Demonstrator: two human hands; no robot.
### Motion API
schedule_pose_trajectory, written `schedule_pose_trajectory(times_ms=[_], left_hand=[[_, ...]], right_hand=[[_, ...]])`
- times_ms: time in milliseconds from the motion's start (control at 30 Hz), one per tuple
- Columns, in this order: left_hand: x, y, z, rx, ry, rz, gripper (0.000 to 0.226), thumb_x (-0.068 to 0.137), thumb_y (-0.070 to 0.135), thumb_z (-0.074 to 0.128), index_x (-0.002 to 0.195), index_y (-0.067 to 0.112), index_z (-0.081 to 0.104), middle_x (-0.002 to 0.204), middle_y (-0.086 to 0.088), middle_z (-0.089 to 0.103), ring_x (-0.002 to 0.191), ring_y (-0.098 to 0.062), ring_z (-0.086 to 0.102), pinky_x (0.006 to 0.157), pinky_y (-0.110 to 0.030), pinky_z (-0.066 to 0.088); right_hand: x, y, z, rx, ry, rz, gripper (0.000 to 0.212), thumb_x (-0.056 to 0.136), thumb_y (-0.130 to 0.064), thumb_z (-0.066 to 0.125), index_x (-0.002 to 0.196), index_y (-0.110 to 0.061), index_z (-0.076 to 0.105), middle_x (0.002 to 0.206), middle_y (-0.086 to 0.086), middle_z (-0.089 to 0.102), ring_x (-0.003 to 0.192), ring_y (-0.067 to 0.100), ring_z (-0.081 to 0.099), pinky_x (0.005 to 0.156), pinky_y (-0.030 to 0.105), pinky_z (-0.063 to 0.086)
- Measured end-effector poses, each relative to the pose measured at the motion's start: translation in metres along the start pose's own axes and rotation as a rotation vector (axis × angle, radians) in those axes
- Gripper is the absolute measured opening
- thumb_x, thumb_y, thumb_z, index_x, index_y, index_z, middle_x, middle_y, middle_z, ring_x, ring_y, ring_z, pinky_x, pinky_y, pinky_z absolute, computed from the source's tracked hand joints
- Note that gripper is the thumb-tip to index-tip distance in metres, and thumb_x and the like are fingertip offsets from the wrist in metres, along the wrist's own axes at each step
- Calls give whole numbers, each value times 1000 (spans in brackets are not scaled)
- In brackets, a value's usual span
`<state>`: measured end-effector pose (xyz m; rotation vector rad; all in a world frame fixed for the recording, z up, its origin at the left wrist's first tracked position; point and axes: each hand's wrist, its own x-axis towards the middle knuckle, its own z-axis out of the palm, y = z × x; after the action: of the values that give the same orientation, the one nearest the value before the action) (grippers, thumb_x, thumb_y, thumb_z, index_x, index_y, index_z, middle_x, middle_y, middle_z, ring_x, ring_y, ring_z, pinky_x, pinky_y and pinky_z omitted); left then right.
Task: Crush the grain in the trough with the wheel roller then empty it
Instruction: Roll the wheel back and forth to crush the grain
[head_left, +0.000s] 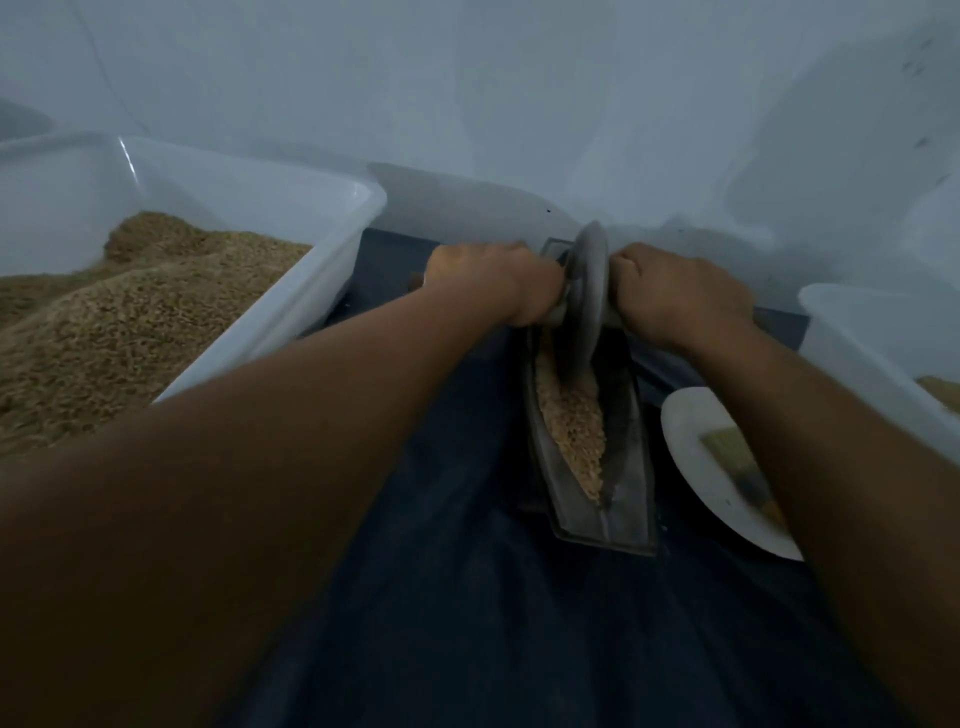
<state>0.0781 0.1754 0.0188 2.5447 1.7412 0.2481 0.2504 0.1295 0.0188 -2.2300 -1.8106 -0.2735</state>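
A dark metal boat-shaped trough (628, 467) lies lengthwise on a dark blue cloth in front of me. Tan grain (571, 426) fills its groove. A grey wheel roller (587, 296) stands upright in the far half of the trough, its lower edge in the grain. My left hand (493, 280) grips the axle handle on the wheel's left side. My right hand (675, 291) grips the handle on its right side. Both handles are mostly hidden inside my fists.
A large white plastic tub (291, 291) heaped with brown grain stands at the left. A second white tub (872, 353) sits at the right edge. A white plate (696, 447) with a brush on it lies right of the trough. A pale wall rises close behind.
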Motion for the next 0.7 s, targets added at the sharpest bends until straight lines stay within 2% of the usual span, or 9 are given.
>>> schedule_pose_trajectory(times_ms=[67, 133, 200, 267, 333, 400, 500, 567, 700], left_hand=[[9, 1, -2, -8, -8, -4, 50, 94, 44, 31, 131, 21, 54, 141, -10, 52, 122, -36, 51, 80, -43, 28], [16, 1, -4, -37, -8, -12, 55, 93, 48, 27, 133, 22, 54, 143, -9, 51, 124, -35, 50, 81, -44, 28], [19, 0, -4, -58, -22, -19, 59, 91, 50, 24, 133, 23, 54, 145, -10, 50, 126, -35, 49, 87, -45, 33], [18, 0, -5, -73, -28, -19, 59, 91, 50, 24, 135, 23, 54, 146, -9, 49, 128, -34, 48, 95, -47, 35], [15, 3, -7, -68, -18, -12, 56, 91, 47, 27, 134, 24, 54, 145, -9, 50, 127, -34, 48, 95, -47, 35], [10, 6, -7, -29, -11, 1, 51, 92, 43, 31, 132, 23, 56, 143, -8, 51, 125, -34, 50, 88, -45, 34], [0, 6, -7, 5, -20, 24, 42, 93, 42, 38, 124, 25, 60, 137, -8, 56, 119, -34, 53, 81, -42, 31], [-9, 5, -4, 47, -26, 70, 36, 91, 41, 40, 115, 27, 63, 131, -7, 59, 114, -35, 55, 78, -44, 32], [-27, 1, 0, 56, -20, 87, 39, 92, 40, 33, 119, 30, 59, 132, -6, 58, 114, -38, 55, 76, -48, 32]], right_hand=[[11, 1, 0, 5, -66, -5, 54, 89, -53, 15, 111, -27, 58, 123, 11, 60, 91, 28, 50, 77, 40, 39], [23, 1, 0, -32, -146, -25, 63, 81, -54, 11, 116, -28, 57, 132, 9, 57, 103, 32, 54, 86, 43, 42], [32, -2, -1, -76, -194, -14, 67, 78, -53, 12, 120, -28, 56, 137, 9, 55, 113, 34, 54, 83, 42, 38], [35, -5, -4, -106, -226, -23, 61, 75, -52, 14, 112, -28, 56, 135, 10, 56, 112, 34, 55, 84, 42, 40], [34, -6, -4, -105, -265, -41, 57, 75, -51, 17, 108, -27, 55, 133, 11, 57, 112, 34, 56, 94, 49, 45], [29, -3, -3, -97, -271, -45, 59, 84, -50, 19, 121, -24, 56, 136, 11, 56, 115, 35, 56, 98, 51, 45], [15, 3, 1, -95, -216, -64, 55, 94, -45, 17, 126, -24, 56, 135, 11, 57, 112, 35, 56, 88, 44, 44], [4, 4, 1, -117, -159, -75, 54, 98, -45, 15, 121, -25, 59, 130, 11, 60, 105, 33, 57, 77, 40, 38], [-22, -2, -5, -125, -81, -54, 56, 100, -47, 13, 106, -24, 64, 116, 9, 64, 81, 25, 46, 66, 35, 30]])
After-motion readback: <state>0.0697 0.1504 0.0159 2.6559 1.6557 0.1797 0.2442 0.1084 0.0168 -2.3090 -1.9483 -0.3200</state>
